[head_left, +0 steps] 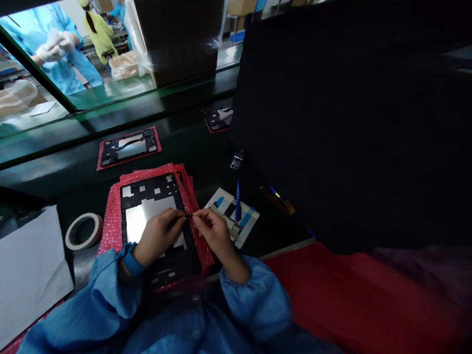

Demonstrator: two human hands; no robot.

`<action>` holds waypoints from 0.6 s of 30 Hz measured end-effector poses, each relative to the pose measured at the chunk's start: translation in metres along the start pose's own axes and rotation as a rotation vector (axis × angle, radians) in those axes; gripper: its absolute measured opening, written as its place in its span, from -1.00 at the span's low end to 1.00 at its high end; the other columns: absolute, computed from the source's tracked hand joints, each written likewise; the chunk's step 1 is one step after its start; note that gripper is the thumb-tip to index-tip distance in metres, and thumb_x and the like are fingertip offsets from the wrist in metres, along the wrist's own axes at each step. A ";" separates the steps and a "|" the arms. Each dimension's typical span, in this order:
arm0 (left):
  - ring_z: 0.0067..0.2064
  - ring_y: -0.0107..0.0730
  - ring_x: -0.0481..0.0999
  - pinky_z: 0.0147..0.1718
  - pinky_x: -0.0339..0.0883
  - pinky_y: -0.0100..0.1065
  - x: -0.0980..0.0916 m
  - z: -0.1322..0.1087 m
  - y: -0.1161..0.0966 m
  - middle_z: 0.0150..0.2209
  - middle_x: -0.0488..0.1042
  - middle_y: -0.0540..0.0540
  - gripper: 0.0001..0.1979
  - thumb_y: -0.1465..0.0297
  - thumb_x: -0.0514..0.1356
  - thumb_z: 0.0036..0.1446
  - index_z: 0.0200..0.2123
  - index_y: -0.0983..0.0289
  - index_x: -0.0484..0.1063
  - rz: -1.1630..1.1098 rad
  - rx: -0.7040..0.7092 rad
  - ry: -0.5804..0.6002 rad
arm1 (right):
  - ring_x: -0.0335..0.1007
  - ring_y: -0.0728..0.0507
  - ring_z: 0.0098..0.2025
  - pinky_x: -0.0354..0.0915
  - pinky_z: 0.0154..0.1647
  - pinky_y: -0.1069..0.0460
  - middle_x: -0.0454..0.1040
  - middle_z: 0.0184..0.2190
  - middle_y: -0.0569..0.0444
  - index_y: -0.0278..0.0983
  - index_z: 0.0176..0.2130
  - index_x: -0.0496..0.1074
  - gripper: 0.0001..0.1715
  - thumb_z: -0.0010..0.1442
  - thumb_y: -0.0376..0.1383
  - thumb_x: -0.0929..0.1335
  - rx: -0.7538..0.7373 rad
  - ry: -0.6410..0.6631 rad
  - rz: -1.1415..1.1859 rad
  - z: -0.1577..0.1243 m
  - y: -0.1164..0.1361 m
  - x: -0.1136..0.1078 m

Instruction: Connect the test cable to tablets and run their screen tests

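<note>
The left hand (158,236) and the right hand (214,233) are working close together above the black tablet frame (155,189), their fingers bunched rather than spread. The right thumb and forefinger are pinching the thin dark strip (188,215) just beyond the frame's right edge, and the left fingertips are closing on its other end; it is too small to make out clearly. The frame is lying on the red bubble wrap (110,231), with the left hand pressing over its metal panel. Right of the frame, the blue marker (238,201) is lying on the printed card (230,216), just beside the right hand. Left of the frame, the tape roll (84,231) is sitting near the white sheet (29,275). Beyond the frame, another tablet frame (129,147) is lying on a red mat, leaving a dark strip of bench open between them.
</note>
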State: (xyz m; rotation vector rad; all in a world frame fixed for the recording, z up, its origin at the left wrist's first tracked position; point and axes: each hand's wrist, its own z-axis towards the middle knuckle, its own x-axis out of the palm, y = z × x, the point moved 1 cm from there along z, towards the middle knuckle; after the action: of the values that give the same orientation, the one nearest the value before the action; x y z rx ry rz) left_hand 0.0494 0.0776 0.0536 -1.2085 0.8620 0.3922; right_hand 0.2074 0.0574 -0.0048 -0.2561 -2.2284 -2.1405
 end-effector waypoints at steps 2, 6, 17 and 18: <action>-0.30 -0.35 0.54 -0.29 0.38 -0.37 0.000 0.001 0.000 -0.34 0.56 0.06 -0.88 0.37 0.15 0.24 -0.25 0.24 0.50 -0.002 -0.001 0.000 | 0.19 0.03 -0.60 0.13 -0.57 0.10 0.35 -0.59 0.21 -0.24 -0.35 0.44 -0.77 0.11 -0.12 0.38 0.017 0.016 0.022 0.000 0.000 0.000; -0.31 -0.34 0.55 -0.29 0.38 -0.36 -0.002 0.002 0.000 -0.34 0.57 0.06 -0.86 0.37 0.15 0.23 -0.26 0.23 0.51 -0.001 -0.018 0.015 | 0.18 0.05 -0.61 0.14 -0.57 0.11 0.34 -0.60 0.23 -0.24 -0.36 0.44 -0.76 0.09 -0.11 0.40 0.052 0.054 0.065 0.001 0.001 -0.001; -0.32 -0.35 0.54 -0.30 0.37 -0.36 -0.008 0.007 0.002 -0.36 0.58 0.04 -0.85 0.36 0.14 0.22 -0.28 0.22 0.52 -0.079 -0.031 0.098 | 0.17 0.07 -0.64 0.11 -0.60 0.13 0.38 -0.60 0.23 -0.24 -0.37 0.43 -0.70 0.04 -0.06 0.43 0.149 0.148 0.182 0.003 0.002 -0.002; -0.33 -0.35 0.54 -0.30 0.37 -0.36 -0.008 0.008 0.002 -0.37 0.58 0.04 -0.85 0.37 0.14 0.21 -0.28 0.22 0.52 -0.086 -0.032 0.102 | 0.16 0.07 -0.64 0.11 -0.60 0.13 0.37 -0.60 0.24 -0.24 -0.37 0.43 -0.70 0.04 -0.06 0.44 0.157 0.150 0.191 0.003 0.003 -0.002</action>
State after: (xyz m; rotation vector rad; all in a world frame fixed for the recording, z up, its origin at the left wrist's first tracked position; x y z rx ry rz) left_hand 0.0457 0.0868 0.0589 -1.2990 0.8910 0.2775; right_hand 0.2100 0.0599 -0.0027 -0.2783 -2.1755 -1.8173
